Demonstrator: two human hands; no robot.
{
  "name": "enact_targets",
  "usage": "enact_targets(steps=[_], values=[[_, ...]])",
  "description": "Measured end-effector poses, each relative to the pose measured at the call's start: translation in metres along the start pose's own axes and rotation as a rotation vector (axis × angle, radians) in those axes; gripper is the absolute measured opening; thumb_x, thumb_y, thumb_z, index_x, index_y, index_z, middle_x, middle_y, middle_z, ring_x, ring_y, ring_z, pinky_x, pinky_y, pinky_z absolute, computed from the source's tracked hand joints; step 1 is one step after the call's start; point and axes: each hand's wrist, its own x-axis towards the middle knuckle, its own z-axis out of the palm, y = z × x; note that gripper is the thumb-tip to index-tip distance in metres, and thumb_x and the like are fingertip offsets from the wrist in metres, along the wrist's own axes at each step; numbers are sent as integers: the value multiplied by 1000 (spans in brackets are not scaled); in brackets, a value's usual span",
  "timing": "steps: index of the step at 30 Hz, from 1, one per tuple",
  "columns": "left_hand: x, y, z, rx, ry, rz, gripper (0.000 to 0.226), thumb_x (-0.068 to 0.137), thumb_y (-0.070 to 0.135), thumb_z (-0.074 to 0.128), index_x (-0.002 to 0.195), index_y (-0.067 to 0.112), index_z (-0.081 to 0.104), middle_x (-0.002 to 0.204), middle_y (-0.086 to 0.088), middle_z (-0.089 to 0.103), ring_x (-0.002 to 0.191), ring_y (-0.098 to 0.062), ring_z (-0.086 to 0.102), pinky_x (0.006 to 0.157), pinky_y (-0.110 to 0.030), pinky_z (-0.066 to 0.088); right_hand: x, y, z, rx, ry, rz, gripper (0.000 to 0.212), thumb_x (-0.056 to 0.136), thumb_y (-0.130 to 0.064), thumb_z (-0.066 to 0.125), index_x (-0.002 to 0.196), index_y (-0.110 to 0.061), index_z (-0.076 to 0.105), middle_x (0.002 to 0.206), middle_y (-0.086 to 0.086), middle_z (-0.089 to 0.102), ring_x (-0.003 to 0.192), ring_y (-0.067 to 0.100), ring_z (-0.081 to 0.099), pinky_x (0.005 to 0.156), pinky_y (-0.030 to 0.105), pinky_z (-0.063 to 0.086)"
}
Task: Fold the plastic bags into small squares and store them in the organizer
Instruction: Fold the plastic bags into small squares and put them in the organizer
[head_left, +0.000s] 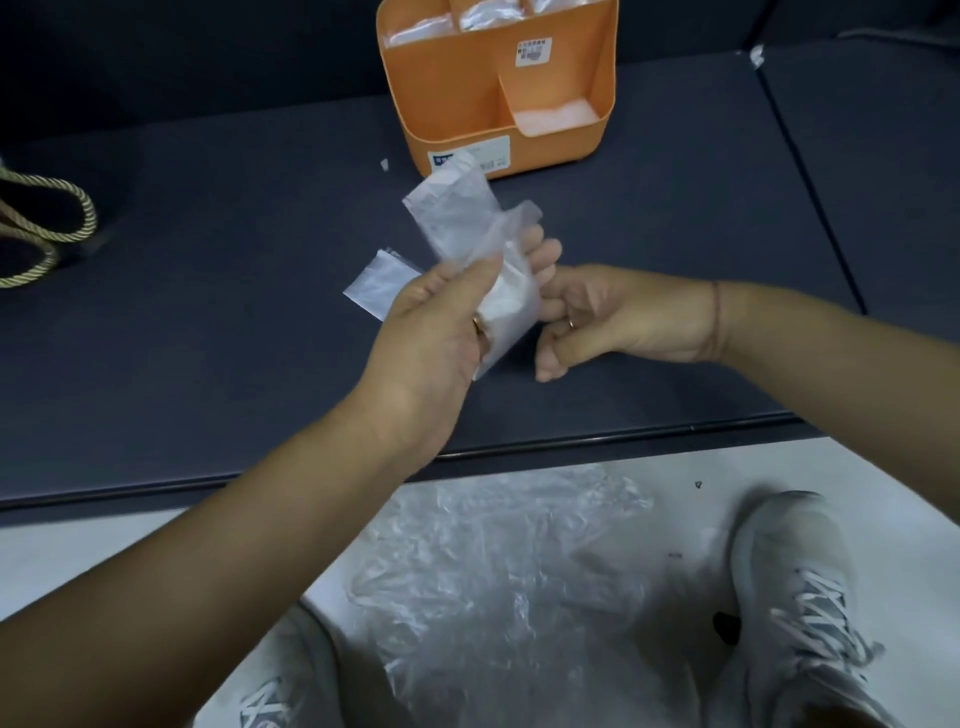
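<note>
As left hand (431, 332) and right hand (623, 317) grip bag (457, 213), organizer (452, 93) behind

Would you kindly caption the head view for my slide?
Left hand and right hand hold a plastic bag before the orange organizer.

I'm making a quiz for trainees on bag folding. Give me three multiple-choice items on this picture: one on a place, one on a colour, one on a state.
1. Where does the organizer stand? A) floor B) table C) lap
2. What colour is it? A) orange B) green C) white
3. The bag being folded is: A) flat on the table B) inside the organizer C) held by the left hand and right hand
Answers: B, it stands on the table; A, its walls are orange; C, both hands hold it in the air.
</note>
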Motion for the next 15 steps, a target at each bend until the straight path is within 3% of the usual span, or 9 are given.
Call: enact_targets(steps=[4,7,11,15], values=[[10,-1,-20,-53,62,-74,30,104,20,39,122,10,61,125,-10,67,117,-17,64,98,-33,52,15,5,2,-86,124,129,19,87,0,65,104,-8,65,84,5,70,69,11,66,63,21,54],[21,-10,-43,-93,179,-171,28,105,21,42,121,7,61,119,-9,70,110,-16,67,94,-33,53,19,7,9,-79,213,219,5,90,-5,64,93,-8,65,77,3,72,61,11,67,52,19,53],[29,-17,-63,-135,301,-242,23,103,20,48,112,6,64,107,-10,74,99,-17,72,81,-31,59,21,6,15,-56,352,292,8,94,-13,60,88,-10,63,76,6,71,53,12,66,46,20,50],[36,-16,-70,-68,389,-222,18,102,18,52,108,7,65,95,-7,75,86,-15,73,70,-26,59,20,7,18,-67,417,300,10,94,-8,60,84,-10,62,74,6,70,52,12,66,44,18,49]])
